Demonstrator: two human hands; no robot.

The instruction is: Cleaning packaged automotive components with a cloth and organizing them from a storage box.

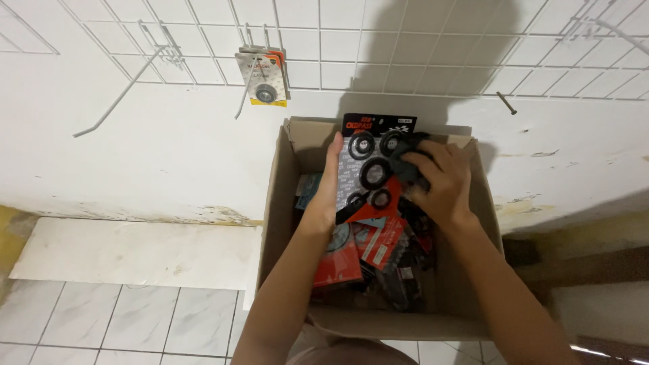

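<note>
Left hand (pixel 329 184) gripped the blister card of black seals (pixel 368 172) by its edge; right hand (pixel 443 181) clenched a dark item. Card could've snagged on the cardboard box (pixel 278 196) wall or slipped.

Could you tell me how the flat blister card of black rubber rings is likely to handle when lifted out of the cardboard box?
The flat blister card of black rubber rings looks thin, so it probably flexes a little yet stays upright, as it does between the left hand and right hand. It likely feels light. Its glossy plastic front may be slippery against the other packets in the cardboard box.
</note>
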